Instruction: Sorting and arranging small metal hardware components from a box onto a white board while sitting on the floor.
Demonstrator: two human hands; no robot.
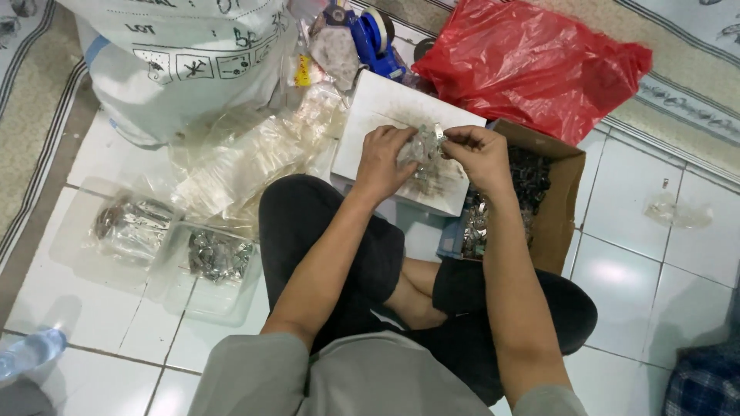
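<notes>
White floor tiles (pixel 678 277) lie bare at 3 o'clock; left hand (pixel 383 162) and right hand (pixel 479 158) pinch one small clear bag (pixel 422 146) over a white board (pixel 378 115), box (pixel 559 223) edge close.

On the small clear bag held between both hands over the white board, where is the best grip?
Best at the top edge of the small clear bag, pinched from both sides. The left hand and right hand already flank it, and its filled lower part hangs, so the mouth likely stays up.
</notes>
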